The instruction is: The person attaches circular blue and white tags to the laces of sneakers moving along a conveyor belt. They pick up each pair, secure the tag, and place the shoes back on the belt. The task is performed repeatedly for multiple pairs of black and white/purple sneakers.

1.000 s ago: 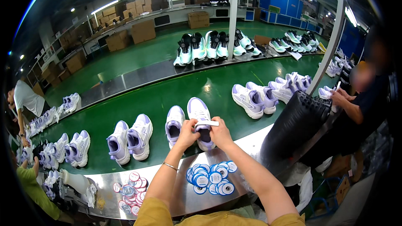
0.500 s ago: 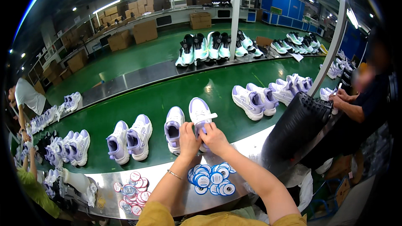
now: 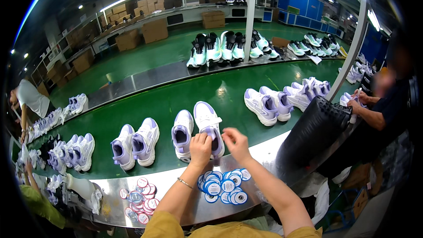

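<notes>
A white and lavender sneaker (image 3: 205, 113) stands in front of me on the green belt, its strap lifted out to the right. My left hand (image 3: 201, 149) is closed at the near left side of its opening, fingers on the collar and tongue; the fingertips are partly hidden. Just right of that shoe, my right hand (image 3: 237, 144) hangs apart from it, fingers loosely bent and spread, with nothing visible in them. The matching sneaker (image 3: 182, 125) stands close on the left, toe pointing away.
Round blue-rimmed tags (image 3: 228, 186) and red-rimmed tags (image 3: 143, 198) lie in piles on the metal ledge (image 3: 176, 194). More sneakers (image 3: 146, 137) line the green belt (image 3: 172, 99). A black padded roll (image 3: 310, 136) stands at right, near a co-worker's hands (image 3: 358, 102).
My right hand has come off the sneaker and moved to the right. My left hand remains at the shoe, which has shifted slightly left.
</notes>
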